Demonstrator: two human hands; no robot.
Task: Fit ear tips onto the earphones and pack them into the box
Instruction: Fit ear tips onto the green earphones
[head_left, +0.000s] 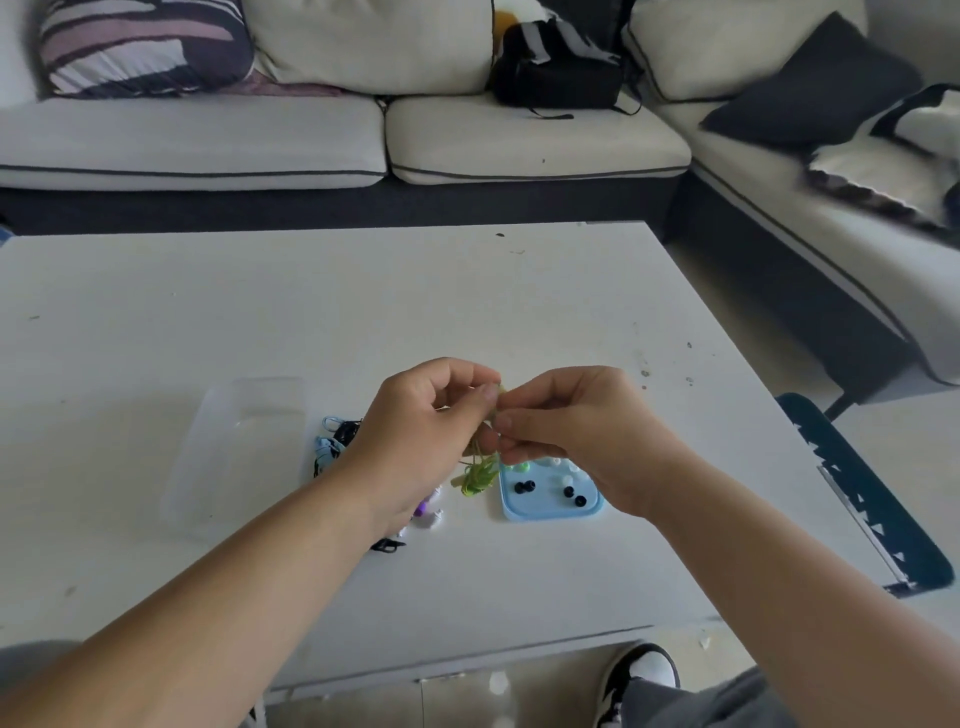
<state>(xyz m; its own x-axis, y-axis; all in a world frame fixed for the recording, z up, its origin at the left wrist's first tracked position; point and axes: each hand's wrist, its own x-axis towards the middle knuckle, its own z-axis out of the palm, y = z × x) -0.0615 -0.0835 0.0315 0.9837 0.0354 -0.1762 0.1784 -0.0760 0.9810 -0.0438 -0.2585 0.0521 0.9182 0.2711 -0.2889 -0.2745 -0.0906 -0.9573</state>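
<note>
My left hand (423, 431) and my right hand (569, 431) meet above the white table (363, 301), fingertips pinching the same green earphones (475, 475). Their bundled cord dangles below the fingers. What sits between the fingertips is too small to tell. A light blue tray (550, 506) under my right hand holds several loose ear tips in black, white and green. A clear plastic box (236, 447) lies on the table to the left. More earphones, blue and black (332, 441) and purple and white (428, 506), lie partly hidden beneath my left hand.
A light sofa (467, 135) with cushions and a black bag (558, 67) runs along the back and right. A dark blue mat (862, 493) lies on the floor by the table's right edge. My shoe (641, 675) shows below the front edge.
</note>
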